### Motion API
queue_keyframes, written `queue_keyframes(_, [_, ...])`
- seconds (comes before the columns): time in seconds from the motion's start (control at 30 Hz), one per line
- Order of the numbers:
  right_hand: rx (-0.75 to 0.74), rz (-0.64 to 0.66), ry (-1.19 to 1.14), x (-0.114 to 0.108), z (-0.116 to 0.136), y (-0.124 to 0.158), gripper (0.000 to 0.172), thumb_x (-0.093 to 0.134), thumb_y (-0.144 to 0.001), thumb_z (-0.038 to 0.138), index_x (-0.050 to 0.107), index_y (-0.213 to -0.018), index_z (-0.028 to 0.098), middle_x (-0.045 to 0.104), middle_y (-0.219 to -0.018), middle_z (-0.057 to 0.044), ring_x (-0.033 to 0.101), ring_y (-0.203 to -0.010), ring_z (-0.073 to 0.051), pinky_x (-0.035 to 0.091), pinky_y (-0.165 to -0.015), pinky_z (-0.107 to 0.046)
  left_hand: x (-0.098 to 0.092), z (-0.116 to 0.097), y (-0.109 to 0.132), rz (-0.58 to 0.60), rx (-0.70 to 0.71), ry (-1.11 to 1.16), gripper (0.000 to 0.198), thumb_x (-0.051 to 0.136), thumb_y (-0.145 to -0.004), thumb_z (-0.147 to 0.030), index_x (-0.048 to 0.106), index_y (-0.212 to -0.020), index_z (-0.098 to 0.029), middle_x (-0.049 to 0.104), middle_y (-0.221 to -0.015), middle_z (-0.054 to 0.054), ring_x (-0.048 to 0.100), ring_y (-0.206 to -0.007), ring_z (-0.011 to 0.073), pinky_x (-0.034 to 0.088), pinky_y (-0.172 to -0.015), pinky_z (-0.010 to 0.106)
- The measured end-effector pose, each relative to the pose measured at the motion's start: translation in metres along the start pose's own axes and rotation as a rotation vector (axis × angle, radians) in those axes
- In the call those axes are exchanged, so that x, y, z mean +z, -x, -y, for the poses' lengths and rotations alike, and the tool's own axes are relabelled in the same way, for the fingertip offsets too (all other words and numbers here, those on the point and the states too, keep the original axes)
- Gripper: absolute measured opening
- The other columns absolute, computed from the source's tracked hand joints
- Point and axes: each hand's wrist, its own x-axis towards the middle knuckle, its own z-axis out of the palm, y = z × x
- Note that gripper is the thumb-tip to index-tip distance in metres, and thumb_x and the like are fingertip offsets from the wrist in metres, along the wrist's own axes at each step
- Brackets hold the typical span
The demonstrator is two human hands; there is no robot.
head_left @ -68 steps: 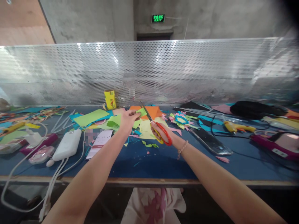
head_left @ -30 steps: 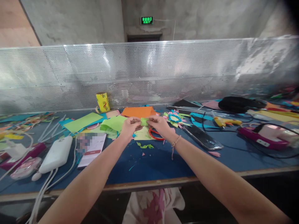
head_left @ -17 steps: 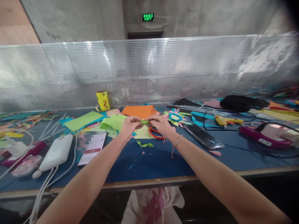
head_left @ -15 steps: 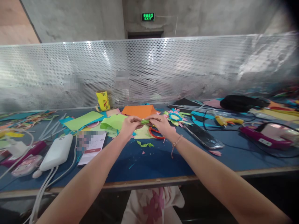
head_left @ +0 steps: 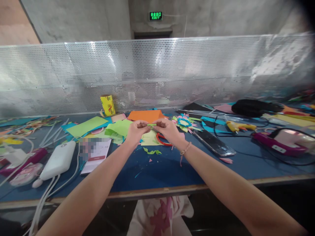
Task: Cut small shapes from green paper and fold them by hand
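Between my two hands is a small strip of green paper [head_left: 151,125], narrow and level. My left hand [head_left: 136,133] pinches its left end, and my right hand [head_left: 167,131] pinches the other end; both are closed. Red-handled scissors [head_left: 163,140] lie partly hidden beneath my right hand, only their handle loops showing. Below the hands, a curled green paper scrap [head_left: 152,151] rests on the blue tabletop [head_left: 157,177]. Beyond them lies a folded orange paper sheet [head_left: 146,115]. Light green paper [head_left: 118,127] sits beside my left hand.
A layered paper flower [head_left: 184,122] and a dark phone [head_left: 214,143] lie to the right, near a yellow glue gun [head_left: 240,127]. Leftward are a lit phone [head_left: 97,157] and a white power bank [head_left: 58,160] with cables. A perforated metal screen [head_left: 157,72] closes the back.
The green strip has turned slightly between my fingers and now shows a thinner edge. My hands stay in nearly the same place; the view has shifted very slightly.
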Motion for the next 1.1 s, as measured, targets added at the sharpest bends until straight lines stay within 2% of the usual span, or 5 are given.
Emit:
queue_keyframes(0.23, [0.013,-0.038,0.041,-0.0013,0.0007,0.0004,0.016,0.056,-0.073,0.032,0.061,-0.074,0.017,0.063,-0.073,-0.003,0.057,-0.066,-0.012,0.046,-0.062,-0.026,-0.0007,-0.0023,0.0009,0.004,0.028,-0.126,0.025,0.071,-0.051,-0.015,0.059,-0.073,-0.012,0.063,-0.065,0.003,0.059,-0.061,0.0109,0.049,-0.068,0.028])
queue_keyframes(0.5, [-0.036,-0.045,0.111,-0.003,-0.0013,-0.0005,0.014,0.058,-0.071,0.028,0.062,-0.078,0.017,0.064,-0.075,-0.004,0.058,-0.067,-0.012,0.046,-0.062,-0.026,0.0034,-0.0044,0.0046,0.008,-0.03,-0.118,0.024,0.071,-0.05,-0.016,0.059,-0.071,-0.012,0.063,-0.061,0.002,0.058,-0.058,0.0112,0.05,-0.067,0.029])
queue_keyframes(0.7, [-0.037,-0.035,0.178,-0.002,0.0016,0.0004,0.01,0.057,-0.072,0.025,0.062,-0.073,0.018,0.064,-0.07,-0.002,0.057,-0.063,-0.012,0.045,-0.06,-0.026,0.0045,-0.0062,0.0063,0.024,-0.083,-0.055,0.022,0.069,-0.05,-0.012,0.058,-0.069,-0.011,0.062,-0.06,0.001,0.059,-0.057,0.0105,0.05,-0.068,0.03])
queue_keyframes(0.93, [-0.034,-0.017,0.223,-0.0024,0.0057,0.0015,0.013,0.055,-0.073,0.027,0.064,-0.074,0.018,0.065,-0.07,-0.003,0.058,-0.063,-0.013,0.045,-0.061,-0.026,0.003,-0.0043,0.0034,0.026,-0.074,-0.098,0.019,0.068,-0.051,-0.01,0.058,-0.068,-0.012,0.061,-0.059,0.001,0.058,-0.055,0.0101,0.05,-0.065,0.028])
queue_keyframes(1.1, [0.006,0.024,0.187,-0.0013,0.0018,0.0011,0.016,0.061,-0.068,0.032,0.064,-0.074,0.018,0.065,-0.069,-0.003,0.059,-0.062,-0.013,0.046,-0.06,-0.027,0.0016,-0.0024,0.0021,0.063,-0.056,-0.096,0.021,0.069,-0.049,-0.011,0.06,-0.068,-0.012,0.063,-0.062,0.002,0.059,-0.059,0.0108,0.05,-0.064,0.026])
